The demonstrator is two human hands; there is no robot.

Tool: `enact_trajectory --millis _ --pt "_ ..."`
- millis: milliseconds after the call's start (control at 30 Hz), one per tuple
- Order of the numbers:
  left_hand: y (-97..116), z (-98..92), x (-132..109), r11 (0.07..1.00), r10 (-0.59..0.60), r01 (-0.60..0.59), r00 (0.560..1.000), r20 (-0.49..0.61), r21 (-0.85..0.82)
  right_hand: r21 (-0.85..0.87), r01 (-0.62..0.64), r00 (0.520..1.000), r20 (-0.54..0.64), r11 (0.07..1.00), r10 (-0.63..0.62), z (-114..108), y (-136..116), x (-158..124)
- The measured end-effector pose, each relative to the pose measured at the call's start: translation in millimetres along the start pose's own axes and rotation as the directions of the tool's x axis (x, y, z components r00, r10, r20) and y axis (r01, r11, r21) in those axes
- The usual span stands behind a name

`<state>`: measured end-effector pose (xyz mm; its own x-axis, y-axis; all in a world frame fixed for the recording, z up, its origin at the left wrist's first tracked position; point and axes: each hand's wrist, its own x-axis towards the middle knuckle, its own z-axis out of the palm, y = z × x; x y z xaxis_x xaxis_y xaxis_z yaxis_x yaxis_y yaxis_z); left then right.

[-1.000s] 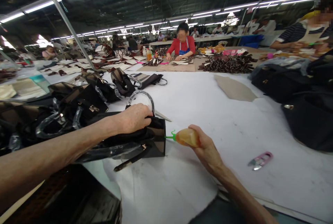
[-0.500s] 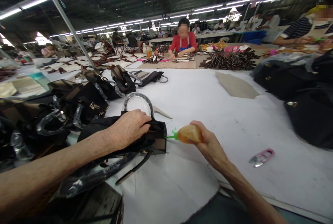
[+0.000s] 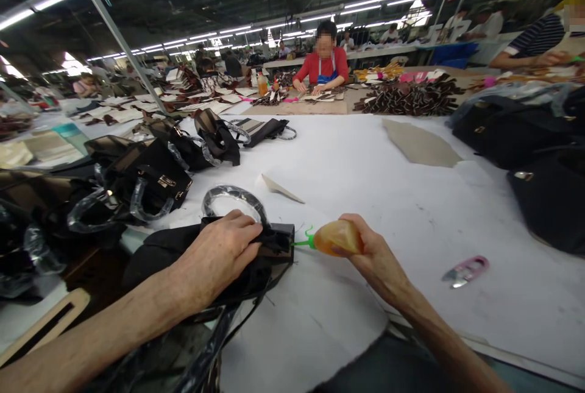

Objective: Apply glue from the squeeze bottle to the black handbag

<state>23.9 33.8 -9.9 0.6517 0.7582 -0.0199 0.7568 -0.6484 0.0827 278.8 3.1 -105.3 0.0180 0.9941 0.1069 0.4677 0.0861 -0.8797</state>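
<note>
Under my left hand (image 3: 233,240) lies a black handbag (image 3: 171,247) on its side, and the fingers are closed on its upper edge. A plastic-wrapped handle (image 3: 233,192) loops up behind that hand. My right hand (image 3: 372,247) is wrapped round a soft squeeze bottle (image 3: 336,238) of amber liquid, probably glue. The bottle is held nearly level, and its green nozzle (image 3: 303,242) points left, with the tip at the bag's right end. Whether liquid is coming out cannot be made out.
Pink-handled thread snips (image 3: 466,271) lie to the right on the white tabletop (image 3: 411,210). A pointed beige piece (image 3: 282,189) rests behind the bag. Several black handbags (image 3: 159,180) crowd the left, more (image 3: 548,198) the right. A co-worker in red (image 3: 325,64) sits across the table.
The handbag has tilted and its looped handle has dropped lower, uncovering more of the beige piece. Both hands have shifted slightly; the nozzle tip is still at the bag's end.
</note>
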Motion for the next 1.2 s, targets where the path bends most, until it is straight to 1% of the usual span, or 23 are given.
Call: enact_trajectory --millis 233,367,467,700,867,1200 --pt "-2 0.6 -1 1.000 -0.010 0.010 1.000 -0.023 -0.015 0.004 -0.009 0.999 0.035 1.000 0.009 -3 0 -5" --pt "0 2.8 -4 1.000 -0.007 0.006 0.999 -0.032 -0.018 0.013 -0.010 0.999 0.050 1.000 0.009 -4 0 -9" --pt "3 7.0 -10 0.999 -0.002 0.001 0.999 -0.036 -0.036 0.021 -0.012 0.999 0.053 1.000 0.011 -5 -1 -11" --pt "6 21.9 -28 1.000 -0.010 0.007 0.993 -0.115 -0.030 0.042 -0.029 0.998 0.052 0.999 0.026 -5 -2 -10" --pt "5 21.8 -28 1.000 -0.007 0.003 0.992 -0.129 -0.028 0.095 -0.044 0.999 0.021 0.994 0.042 -7 -3 -11" --pt "5 24.4 -31 1.000 -0.003 0.004 0.989 -0.151 0.007 0.074 -0.049 0.995 0.087 0.996 0.042 -6 -7 -11"
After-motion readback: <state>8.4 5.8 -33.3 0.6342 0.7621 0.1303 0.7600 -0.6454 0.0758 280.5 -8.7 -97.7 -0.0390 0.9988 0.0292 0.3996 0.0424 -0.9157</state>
